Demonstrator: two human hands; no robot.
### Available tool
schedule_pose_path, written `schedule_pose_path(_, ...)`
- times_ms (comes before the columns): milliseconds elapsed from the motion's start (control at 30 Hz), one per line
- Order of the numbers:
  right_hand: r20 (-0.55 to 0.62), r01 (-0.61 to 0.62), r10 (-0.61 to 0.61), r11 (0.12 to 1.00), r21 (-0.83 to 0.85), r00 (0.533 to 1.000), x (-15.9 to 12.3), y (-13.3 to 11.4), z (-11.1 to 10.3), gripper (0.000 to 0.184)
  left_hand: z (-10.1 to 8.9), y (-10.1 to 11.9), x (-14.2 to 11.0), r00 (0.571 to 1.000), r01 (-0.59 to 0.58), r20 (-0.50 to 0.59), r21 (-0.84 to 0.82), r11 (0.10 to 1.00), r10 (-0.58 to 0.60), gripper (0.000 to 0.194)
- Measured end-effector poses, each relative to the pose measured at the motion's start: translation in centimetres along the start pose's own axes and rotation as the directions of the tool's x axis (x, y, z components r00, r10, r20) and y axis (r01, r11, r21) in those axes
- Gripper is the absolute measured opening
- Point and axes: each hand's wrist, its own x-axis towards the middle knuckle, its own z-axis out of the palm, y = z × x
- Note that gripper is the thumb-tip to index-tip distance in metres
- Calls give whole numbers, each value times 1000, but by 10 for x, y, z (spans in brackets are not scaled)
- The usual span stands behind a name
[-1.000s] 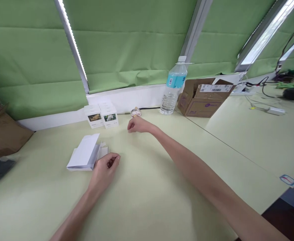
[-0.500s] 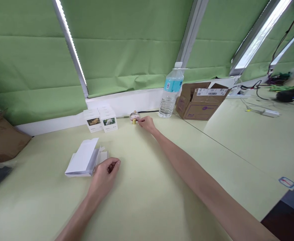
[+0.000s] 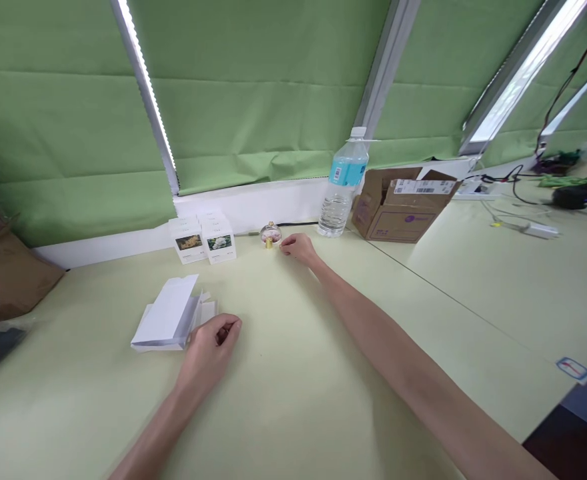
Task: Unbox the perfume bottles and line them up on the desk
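Observation:
My right hand (image 3: 299, 249) reaches far across the table, its fingertips pinched together. It is just right of a small round glass ornament (image 3: 271, 233) with a gold piece (image 3: 268, 244) at its front, a narrow gap between them. Whether something tiny is in that pinch I cannot make out. My left hand (image 3: 214, 341) rests low on the table with thumb and forefinger pressed together and the other fingers curled, nothing visible in it. Beside its wrist side lies an opened white paper box (image 3: 166, 313), flap raised.
Small white boxes with flower pictures (image 3: 204, 241) stand against the wall ledge. Further right are a water bottle (image 3: 342, 190) and an open cardboard box (image 3: 398, 210). A brown bag (image 3: 16, 280) is at the left; cables and a white adapter (image 3: 539, 231) lie far right.
My right hand has drawn slightly right, away from the glass ornament and its gold piece, opening a small gap. My left hand stays in place.

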Motion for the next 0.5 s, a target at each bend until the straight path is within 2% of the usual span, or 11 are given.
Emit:
schedule_pose_path(233,-21,63,-64,997,-39,998,1,-2,10,19,0,2,0,1000,-27,-15,12,1000,27,31)
schedule_pose_path(500,-27,87,-89,994,-61,996,-2,-6,9,23,1,2,-1,998,-56,-26,43,997,57,34)
